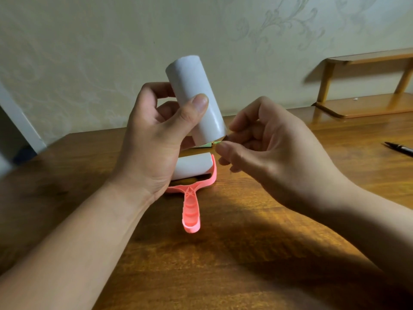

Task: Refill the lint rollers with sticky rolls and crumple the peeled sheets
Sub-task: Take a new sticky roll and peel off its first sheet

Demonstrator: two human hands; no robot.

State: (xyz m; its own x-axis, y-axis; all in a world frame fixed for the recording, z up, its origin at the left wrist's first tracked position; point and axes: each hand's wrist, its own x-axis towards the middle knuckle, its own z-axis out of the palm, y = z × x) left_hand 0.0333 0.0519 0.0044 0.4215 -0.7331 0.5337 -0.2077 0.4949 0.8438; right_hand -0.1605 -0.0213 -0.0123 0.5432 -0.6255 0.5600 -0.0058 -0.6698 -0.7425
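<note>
While left grip (154, 135) clasps one roll (193, 90), one pink roller (191, 211) holds another roll (192, 165); right grip (268, 151) unclear.

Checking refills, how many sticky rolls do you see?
2: upper roll in the left hand, lower roll on the pink lint roller on the table. Others may be hidden.

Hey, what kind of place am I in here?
Probably a room at home: a polished brown wooden table, pale cream wallpaper with a floral pattern, and a small wooden desk shelf against the wall.
</note>
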